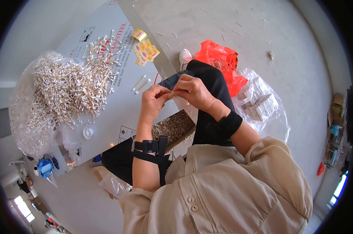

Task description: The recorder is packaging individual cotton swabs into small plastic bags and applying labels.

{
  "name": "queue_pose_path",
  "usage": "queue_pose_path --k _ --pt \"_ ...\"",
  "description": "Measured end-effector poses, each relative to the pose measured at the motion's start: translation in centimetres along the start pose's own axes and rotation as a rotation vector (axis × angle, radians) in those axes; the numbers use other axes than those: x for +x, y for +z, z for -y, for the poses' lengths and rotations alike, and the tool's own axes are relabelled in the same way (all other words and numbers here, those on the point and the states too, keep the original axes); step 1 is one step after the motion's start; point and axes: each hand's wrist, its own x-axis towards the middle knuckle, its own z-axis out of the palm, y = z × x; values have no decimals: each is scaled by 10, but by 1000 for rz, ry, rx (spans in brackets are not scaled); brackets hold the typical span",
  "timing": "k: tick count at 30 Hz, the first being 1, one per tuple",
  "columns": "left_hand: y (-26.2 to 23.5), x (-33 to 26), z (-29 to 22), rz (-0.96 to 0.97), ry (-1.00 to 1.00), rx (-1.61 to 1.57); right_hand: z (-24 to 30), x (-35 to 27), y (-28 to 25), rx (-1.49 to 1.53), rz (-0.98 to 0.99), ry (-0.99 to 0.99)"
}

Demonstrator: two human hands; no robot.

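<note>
My left hand (153, 100) and my right hand (192, 90) meet above the edge of a flat white board (118, 113) on my lap. Together the fingertips pinch a small thin item (171, 94), too small to identify. A big heap of cotton swabs (67, 87) lies on a clear plastic bag on the board's left. Two loose swabs (140, 83) rest just left of my left hand. Small yellow packets (145, 52) sit at the board's far edge. Both wrists wear black straps.
An orange-red plastic bag (221, 62) and a clear bag of small white boxes (258, 103) lie on the concrete floor to the right. A white cap (88, 133) and a blue object (45, 167) are at lower left. A white shoe (184, 57) shows past the board.
</note>
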Motion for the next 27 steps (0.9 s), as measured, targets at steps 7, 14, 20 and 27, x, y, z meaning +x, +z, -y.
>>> queue_pose_path --k 7,14,20,27 --pt "-1 13 -2 -94 518 390 -3 11 -3 -225 -16 -134" --pt "1 13 -7 -131 610 509 -7 15 -1 -268 17 -249" --pt "-3 5 -12 -144 552 511 3 16 1 -248 22 -217" --pt "3 0 -4 -195 583 541 1 12 7 -255 19 -249"
